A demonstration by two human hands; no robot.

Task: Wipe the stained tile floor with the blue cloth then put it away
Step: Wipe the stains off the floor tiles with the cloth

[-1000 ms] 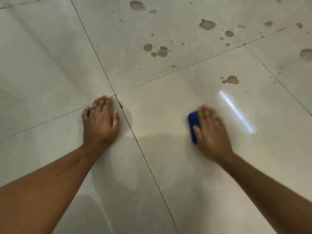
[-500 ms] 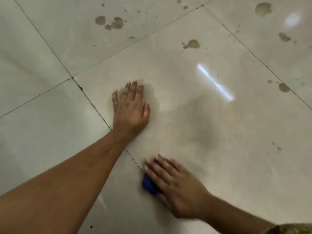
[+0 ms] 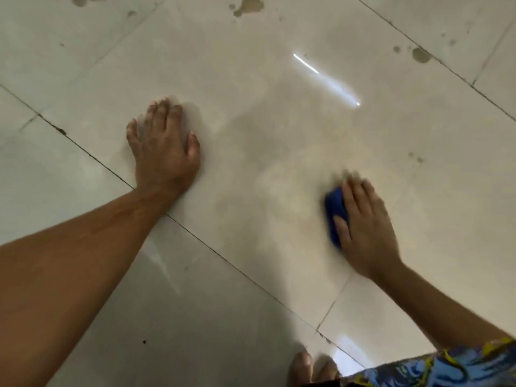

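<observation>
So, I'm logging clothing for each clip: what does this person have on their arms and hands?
Nothing. The left hand and right hand are gloveless, with no rings or watch visible; both forearms are sleeveless. Blue-and-yellow patterned fabric shows at the lower right.

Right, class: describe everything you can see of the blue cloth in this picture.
The blue cloth is a deep, solid blue and looks soft and bunched or folded into a small pad. Only its left part shows; the rest is hidden under the right hand, which lies flat on top with fingers extended, thumb across its near edge. It lies against the pale tile floor, right of the left hand. Its edges are blurred, so texture cannot be told.
</observation>
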